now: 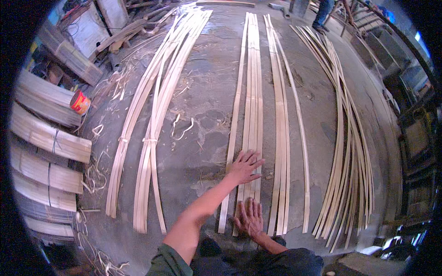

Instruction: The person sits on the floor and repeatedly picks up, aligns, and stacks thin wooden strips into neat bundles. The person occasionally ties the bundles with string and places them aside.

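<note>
Long pale split bamboo strips [252, 101] lie side by side on the floor in front of me, running away toward the far end. My left hand [246, 167] rests across them with its fingers spread. Nearer to me, my right hand [251, 220] lies on the near part of the same strips, palm down and fingers apart. Neither hand is wrapped round anything. Just left of this row is a separate bamboo strip [235, 115], which passes under or beside my left wrist. Another small group of strips [279, 152] lies to the right, with a single thin strip [300, 147] beyond it.
A fanned, crossing pile of strips [341, 119] lies farther right. Two bundles [122, 142] are on the left, near curled shavings [183, 126]. Tied stacks of slats [50, 138] and a red tub [80, 102] line the left edge. Another person's leg [323, 16] stands at the far right.
</note>
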Motion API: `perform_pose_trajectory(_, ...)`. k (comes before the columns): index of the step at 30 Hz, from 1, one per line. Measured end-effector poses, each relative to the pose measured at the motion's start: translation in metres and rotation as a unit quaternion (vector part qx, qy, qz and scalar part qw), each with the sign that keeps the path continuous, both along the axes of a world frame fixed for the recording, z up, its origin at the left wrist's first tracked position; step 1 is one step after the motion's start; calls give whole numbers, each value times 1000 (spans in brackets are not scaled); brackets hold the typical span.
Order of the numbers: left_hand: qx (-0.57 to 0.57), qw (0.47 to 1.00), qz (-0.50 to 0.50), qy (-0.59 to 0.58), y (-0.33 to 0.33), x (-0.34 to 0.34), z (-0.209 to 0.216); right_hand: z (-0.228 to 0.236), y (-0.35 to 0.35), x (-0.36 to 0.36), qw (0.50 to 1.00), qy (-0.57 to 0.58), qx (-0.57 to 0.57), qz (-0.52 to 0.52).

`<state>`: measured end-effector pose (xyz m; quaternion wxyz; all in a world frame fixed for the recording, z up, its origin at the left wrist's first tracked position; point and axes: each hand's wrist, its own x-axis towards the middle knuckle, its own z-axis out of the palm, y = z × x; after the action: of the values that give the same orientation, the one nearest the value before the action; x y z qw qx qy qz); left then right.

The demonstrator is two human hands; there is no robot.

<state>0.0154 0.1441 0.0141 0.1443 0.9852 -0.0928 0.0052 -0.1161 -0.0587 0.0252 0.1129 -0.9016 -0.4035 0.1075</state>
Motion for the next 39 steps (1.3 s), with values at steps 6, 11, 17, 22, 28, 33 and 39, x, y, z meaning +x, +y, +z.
perform_pose_trajectory(6,27,999,18,-25,0,0,4,3,-7,7,1000,-17,12,22)
perform_pose_trajectory(11,42,998,46,-6,3,-2,13,13,-6,16,998,-10,43,33)
perform_pose_trajectory(17,39,995,66,-61,15,-12,5,12,-1,21,996,20,69,45)
perform_pose_trajectory(22,29,994,69,-78,20,-16,8,10,0,18,996,5,68,56)
perform_pose_trajectory(28,-32,974,208,-78,5,-61,7,5,2,16,997,-7,66,38)
perform_pose_trajectory(33,-73,934,345,-60,-14,-130,13,10,-3,16,996,14,87,25)
perform_pose_trajectory(39,-68,920,369,-110,-41,-148,10,13,-19,2,995,37,94,-18)
